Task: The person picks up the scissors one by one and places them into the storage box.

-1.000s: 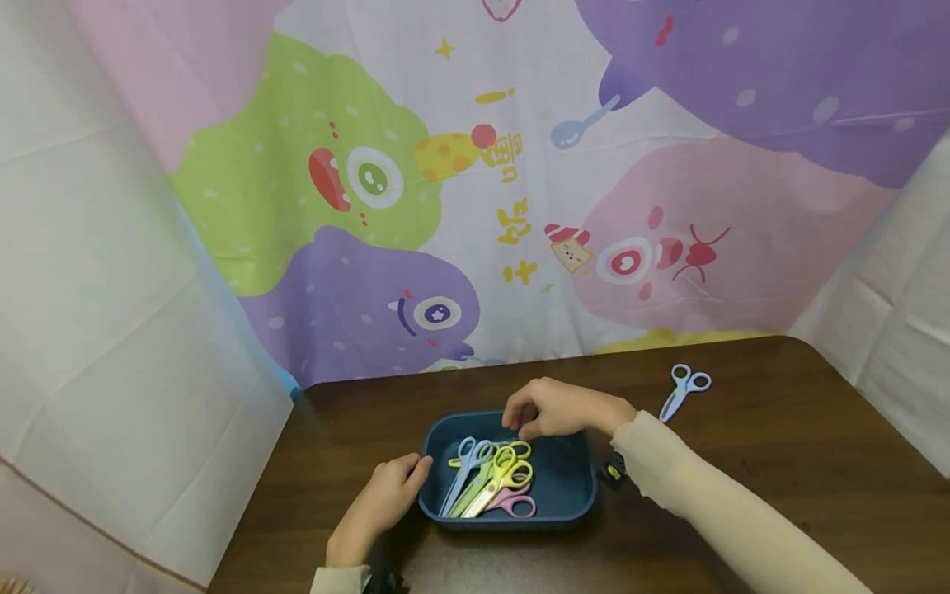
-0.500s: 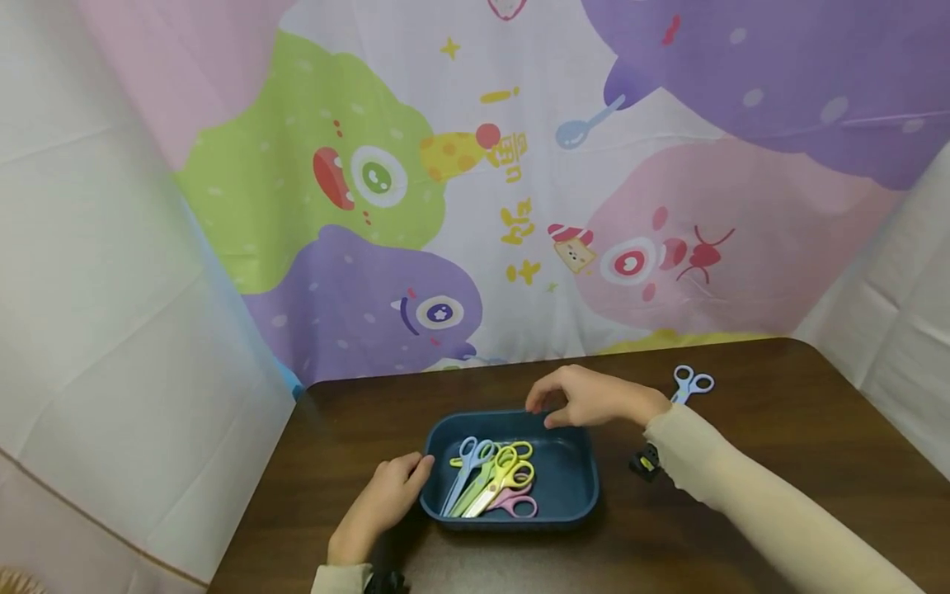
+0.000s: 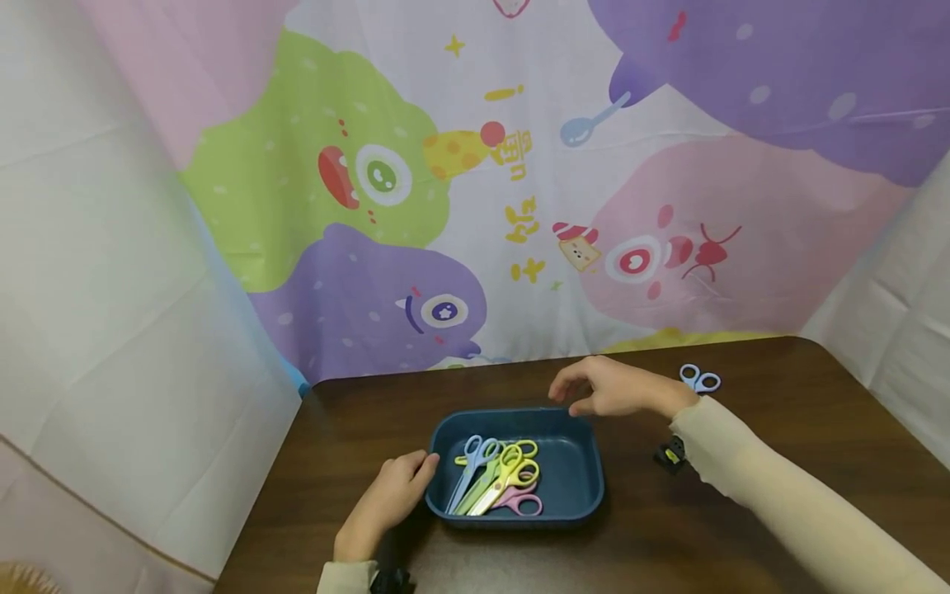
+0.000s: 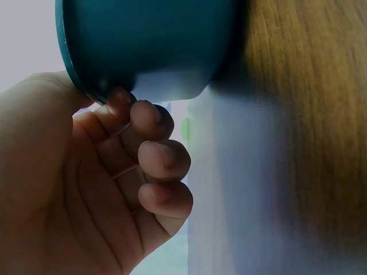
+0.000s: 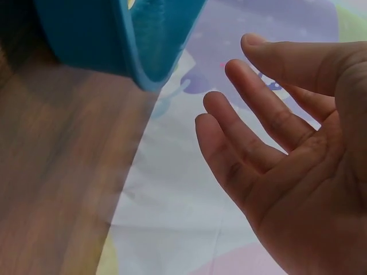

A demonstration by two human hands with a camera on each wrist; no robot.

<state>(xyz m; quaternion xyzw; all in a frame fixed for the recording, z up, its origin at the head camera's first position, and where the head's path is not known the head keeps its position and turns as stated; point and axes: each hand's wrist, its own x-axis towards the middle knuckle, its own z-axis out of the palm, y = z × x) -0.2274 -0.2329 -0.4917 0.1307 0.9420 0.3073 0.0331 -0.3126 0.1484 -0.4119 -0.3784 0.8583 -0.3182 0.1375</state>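
Observation:
A dark blue-green plastic bin stands on the table. My left hand pinches its left rim, the thumb over the edge and the index finger against the outer wall in the left wrist view. Inside, several children's scissors lie heaped toward the left: blue scissors, green scissors, yellow scissors and partly covered pink scissors. Above the bin's back right corner hangs my right hand, holding nothing, its fingers apart and loosely bent in the right wrist view.
Another pair of light blue scissors lies at the table's back right, its blades hidden behind the right forearm. A cartoon-printed cloth hangs behind the brown table. White cloth hangs at both sides.
My right hand has moved right and back, from over the bin to its far right corner, and its forearm now covers the loose scissors' blades. The left hand stays on the rim.

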